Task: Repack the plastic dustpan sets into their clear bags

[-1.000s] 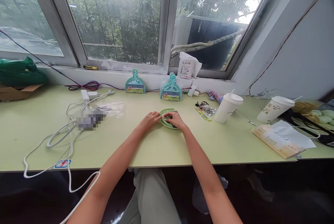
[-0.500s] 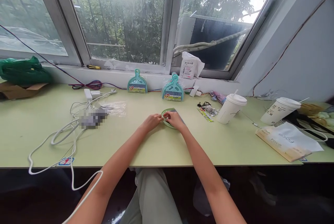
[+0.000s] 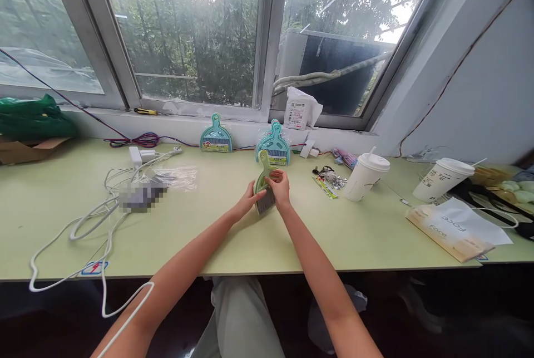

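A small green dustpan and brush set (image 3: 263,158) is held up over the table, its handle pointing up and its grey bristles facing down. My left hand (image 3: 247,202) grips the set's left edge, with the thumb across its front. On the other side, the fingers of my right hand (image 3: 280,186) are bent and pinch the set near the brush's upper part. Behind it, against the sill, stand a wrapped turquoise dustpan set (image 3: 216,136) and a stack of similar turquoise sets (image 3: 274,143).
White cables (image 3: 109,219) and a crumpled clear wrapper (image 3: 182,178) lie on the left. To the right are small metal parts (image 3: 334,179), two white paper cups (image 3: 367,177) and a tissue pack (image 3: 450,230). A yellow cutter (image 3: 145,111) rests on the sill.
The green dustpan set has been tilted upright, so its handle now points up and the bristles show. Both hands stay on it, the left one now lower along its edge.
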A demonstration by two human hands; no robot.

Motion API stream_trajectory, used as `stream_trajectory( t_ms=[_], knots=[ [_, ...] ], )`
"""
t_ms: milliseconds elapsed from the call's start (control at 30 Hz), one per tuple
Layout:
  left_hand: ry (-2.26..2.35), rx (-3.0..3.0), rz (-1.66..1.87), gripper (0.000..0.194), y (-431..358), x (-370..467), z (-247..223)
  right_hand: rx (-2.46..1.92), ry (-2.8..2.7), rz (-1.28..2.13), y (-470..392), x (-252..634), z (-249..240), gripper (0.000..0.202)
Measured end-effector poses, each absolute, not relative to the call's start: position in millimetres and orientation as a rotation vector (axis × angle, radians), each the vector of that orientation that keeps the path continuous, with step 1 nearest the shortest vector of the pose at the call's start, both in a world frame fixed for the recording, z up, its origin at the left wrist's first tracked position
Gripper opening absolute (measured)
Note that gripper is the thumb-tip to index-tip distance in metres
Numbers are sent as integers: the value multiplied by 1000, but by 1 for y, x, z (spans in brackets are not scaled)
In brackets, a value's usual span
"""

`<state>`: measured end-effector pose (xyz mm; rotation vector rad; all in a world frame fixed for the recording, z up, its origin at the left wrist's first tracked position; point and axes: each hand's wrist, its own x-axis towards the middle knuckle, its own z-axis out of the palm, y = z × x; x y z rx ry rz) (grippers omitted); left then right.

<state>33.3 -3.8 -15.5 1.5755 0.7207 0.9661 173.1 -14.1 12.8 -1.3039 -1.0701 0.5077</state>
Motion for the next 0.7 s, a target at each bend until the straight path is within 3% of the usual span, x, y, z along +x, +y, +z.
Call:
stream_trajectory(
  t_ms=[100,233,333,433,533,633,700],
  knots=[
    [821,1370,974,53,2,28,-18,-1466,-1036,447,-11,203,10,28],
    [925,1163,1072,46,17,3,-8,-2060,-923,-120,-18,264,-4,45],
    [863,1083,1203,46,29,-12,-4,-2299,-1078,-38,-19,280,-19,49],
    [896,965,1338,38,41,-20,-9,-2228,-1371,116,-10,266,-25,39],
    [939,828,1420,25,52,-26,-15,-2071,-1496,30,-4,254,-23,35],
    [928,689,1461,19,58,-32,-18,-2143,-1197,-227,-6,271,-22,41],
    [918,604,1452,16,60,-34,-17,-2239,-998,-209,-11,290,-25,51]
  ],
)
